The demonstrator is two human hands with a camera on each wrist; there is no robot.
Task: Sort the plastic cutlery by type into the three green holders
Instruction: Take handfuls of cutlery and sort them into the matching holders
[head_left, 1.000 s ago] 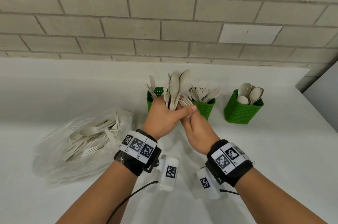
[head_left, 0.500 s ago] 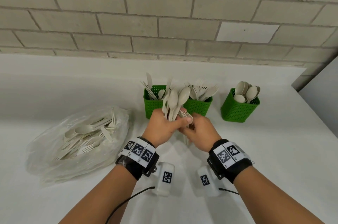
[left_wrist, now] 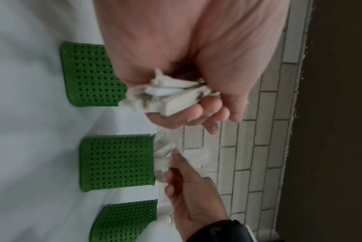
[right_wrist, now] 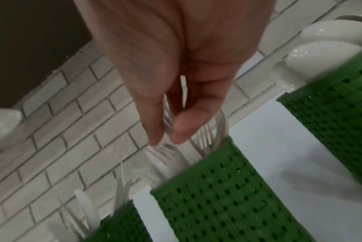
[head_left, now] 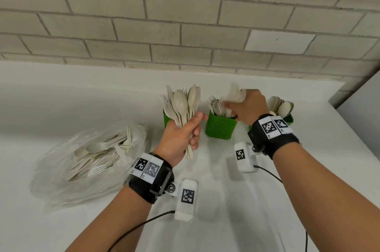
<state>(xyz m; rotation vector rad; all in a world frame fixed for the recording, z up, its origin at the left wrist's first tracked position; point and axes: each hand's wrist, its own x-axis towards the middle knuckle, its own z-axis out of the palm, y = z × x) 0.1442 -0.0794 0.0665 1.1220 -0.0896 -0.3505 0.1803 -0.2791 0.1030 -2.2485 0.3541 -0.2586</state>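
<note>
Head view: the left hand (head_left: 181, 138) is clenched round a mixed bundle of spoons and forks (head_left: 183, 105), bowls and tines upward, held above the white counter (head_left: 308, 169) in front of the left green holder (head_left: 166, 117), which the bundle and hand largely hide. The right hand (head_left: 247, 108) is over the middle green holder (head_left: 221, 127), which contains forks (head_left: 214, 105); blurred forks show at its fingers. The right green holder (head_left: 289, 119), partly behind the right wrist, contains spoons (head_left: 280, 105). A clear plastic bag of unsorted cutlery (head_left: 90, 161) lies on the counter to the left, well apart from the holders.

Left wrist view: shows what the head view hides, namely the handle ends of the bundle (left_wrist: 169, 96) protruding below the curled fingers (left_wrist: 188, 114), and all three holders in a row.

Right wrist view: shows the thumb and fingertips (right_wrist: 180, 131) pinching fork tines (right_wrist: 167, 119) directly above the middle holder (right_wrist: 217, 196); the image is blurred, so the number of forks cannot be told. Knife blades (right_wrist: 84, 208) stand in the left holder, a detail the head view does not resolve.
</note>
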